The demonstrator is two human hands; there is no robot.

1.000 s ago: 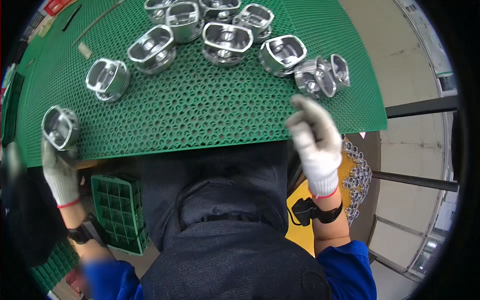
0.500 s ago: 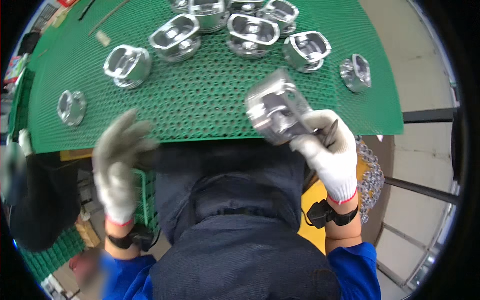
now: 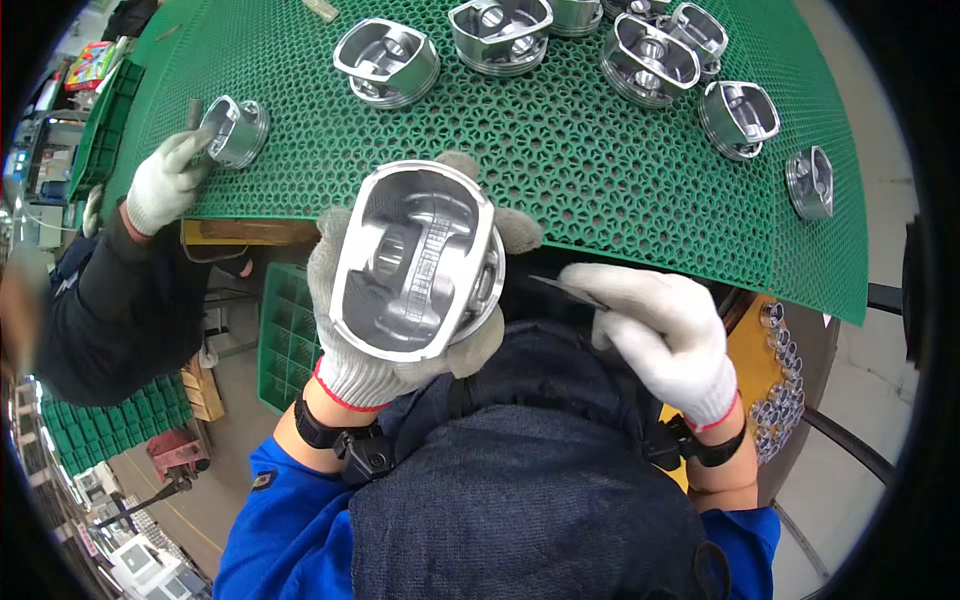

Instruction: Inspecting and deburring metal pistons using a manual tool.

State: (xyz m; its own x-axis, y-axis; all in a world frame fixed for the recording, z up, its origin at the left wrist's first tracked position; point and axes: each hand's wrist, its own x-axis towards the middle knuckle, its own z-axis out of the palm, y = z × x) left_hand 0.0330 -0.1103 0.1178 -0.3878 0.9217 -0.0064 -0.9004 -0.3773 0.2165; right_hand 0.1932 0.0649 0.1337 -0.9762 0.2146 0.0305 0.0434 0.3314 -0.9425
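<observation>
A shiny metal piston [image 3: 432, 290] rests in my left hand [image 3: 362, 375], whose gloved fingers wrap round it from below and behind. Its hollow underside with ribs and pin bosses is turned up toward me. Pinched in my gloved right hand [image 3: 672, 335] is a thin, dark metal blade [image 3: 566, 291], its tip pointing left toward the piston but apart from it. The rest of that tool is hidden in the glove. Both hands are in front of the near edge of the green perforated mat [image 3: 560, 185].
More pistons [image 3: 388, 62] stand on the mat in a loose arc. At left, a co-worker's gloved hand [image 3: 165, 185] is at another piston [image 3: 237, 130]. Below the table are a green crate [image 3: 285, 335] and, at right, small metal rings [image 3: 778, 410] on a yellow surface.
The piston has passed from my right hand to my left hand. My right hand keeps the blade. The co-worker's hand has come to the leftmost piston, and the view has shifted.
</observation>
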